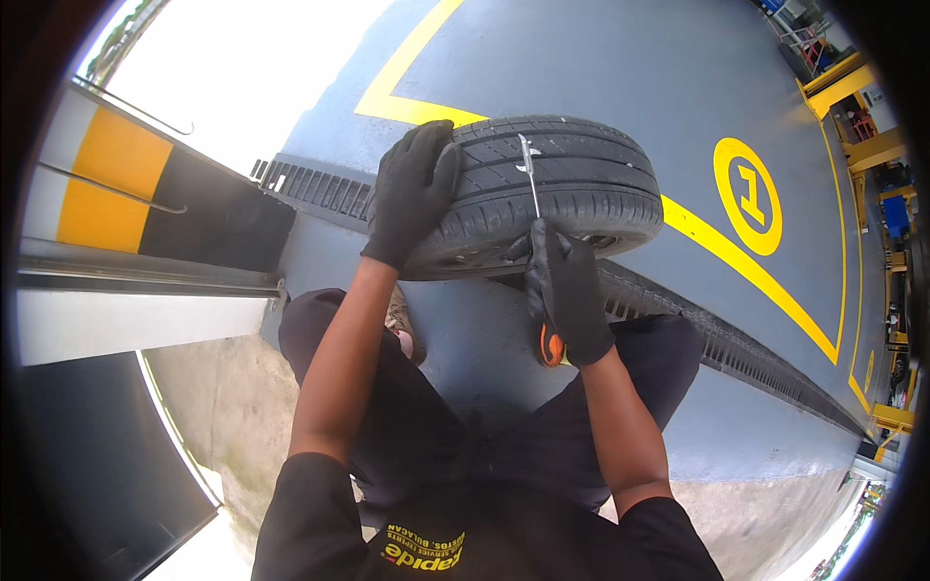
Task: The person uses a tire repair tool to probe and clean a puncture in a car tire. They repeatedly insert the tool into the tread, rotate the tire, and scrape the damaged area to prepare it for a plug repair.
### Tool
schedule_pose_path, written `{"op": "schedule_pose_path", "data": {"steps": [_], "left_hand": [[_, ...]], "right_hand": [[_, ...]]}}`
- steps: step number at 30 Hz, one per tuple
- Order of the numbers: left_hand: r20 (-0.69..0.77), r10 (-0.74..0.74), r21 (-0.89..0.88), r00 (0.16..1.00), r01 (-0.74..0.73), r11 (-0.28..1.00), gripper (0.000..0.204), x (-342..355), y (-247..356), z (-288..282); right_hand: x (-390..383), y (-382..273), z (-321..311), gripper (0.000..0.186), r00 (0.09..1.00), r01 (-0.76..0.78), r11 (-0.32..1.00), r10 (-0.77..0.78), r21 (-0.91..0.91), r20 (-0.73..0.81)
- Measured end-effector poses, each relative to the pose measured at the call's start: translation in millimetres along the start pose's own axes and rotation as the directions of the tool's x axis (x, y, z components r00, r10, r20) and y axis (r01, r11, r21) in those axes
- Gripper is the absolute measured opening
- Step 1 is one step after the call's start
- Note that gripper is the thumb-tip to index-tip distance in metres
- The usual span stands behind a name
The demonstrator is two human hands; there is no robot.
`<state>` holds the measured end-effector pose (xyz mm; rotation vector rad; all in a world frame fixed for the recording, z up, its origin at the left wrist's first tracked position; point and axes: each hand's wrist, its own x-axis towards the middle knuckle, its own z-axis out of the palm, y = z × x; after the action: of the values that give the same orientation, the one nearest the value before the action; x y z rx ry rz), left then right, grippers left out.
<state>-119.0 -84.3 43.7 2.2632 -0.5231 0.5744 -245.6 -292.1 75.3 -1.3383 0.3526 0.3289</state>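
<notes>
A black tyre (591, 155) on a wheel stands in front of my knees, its grooved tread facing up toward me. My left hand (415, 189), in a black glove, holds the tyre at its left edge, fingers curled over the tread. My right hand (572, 290), also gloved in black, is closed round a slim silver tool with small hooked prongs (528, 165) at its tip. The prongs lie over the tread, but contact is unclear. An orange and black piece (551, 346) shows below the right hand; whether it belongs to the tool is unclear.
A long black drain grating (717, 344) crosses the grey floor beneath the wheel. Yellow lines (756, 266) and a yellow ring marking (748, 197) are painted beyond it. A striped post (121, 179) stands left; yellow workshop equipment (877, 150) lines the far right.
</notes>
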Motion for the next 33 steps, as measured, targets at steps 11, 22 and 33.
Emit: {"op": "schedule_pose_path", "data": {"steps": [11, 22, 33], "left_hand": [[-0.072, -0.016, -0.063, 0.997, 0.012, 0.998, 0.026, -1.7, 6.3, 4.6], [0.030, -0.086, -0.197, 0.996, 0.090, 0.976, 0.027, -2.9, 13.1, 8.5], [0.033, 0.141, -0.088, 0.989, -0.138, 0.987, 0.036, -22.1, 35.3, 7.1]], "right_hand": [[-5.5, 6.7, 2.0, 0.040, 0.979, 0.156, 0.978, -0.171, -0.137, -0.111], [16.6, -30.6, -44.4, 0.028, 0.725, 0.478, 0.867, -0.482, -0.144, -0.492], [16.9, -20.2, -34.7, 0.022, 0.683, 0.536, 0.832, -0.526, -0.143, -0.507]]}}
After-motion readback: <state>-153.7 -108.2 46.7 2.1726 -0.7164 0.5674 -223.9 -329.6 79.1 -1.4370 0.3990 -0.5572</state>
